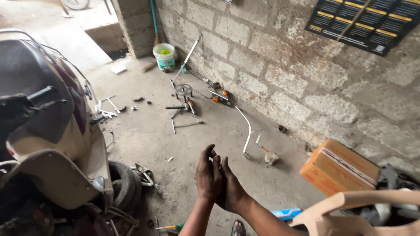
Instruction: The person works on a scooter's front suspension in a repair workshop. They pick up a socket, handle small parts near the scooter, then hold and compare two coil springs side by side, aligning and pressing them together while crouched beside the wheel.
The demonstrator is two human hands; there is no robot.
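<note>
Hands are seen pressed together palm to palm low in the middle of the view, above the concrete floor (148, 144), both dark with grime. The left hand (208, 175) is held upright with its fingers slightly curled at the top; the right hand (232, 188) is laid against it from the other side. Nothing is seen gripped between them, though whether something small is enclosed cannot be told.

At the far left a scooter (48, 131) is parked, its pale body panel and black tyre (127, 183) turned toward the hands. Near its front, small metal tools (107, 111) are scattered on the floor. Further back, a white bucket (164, 57) is set by the block wall (280, 65), and a round metal part (183, 90) with rods and orange-handled screwdrivers (221, 96) is spread beside it. A bent white tube (247, 131) is lying right of these. At the right, an orange cardboard box (337, 168) is placed against the wall, with a beige plastic chair (350, 214) in front.
</note>
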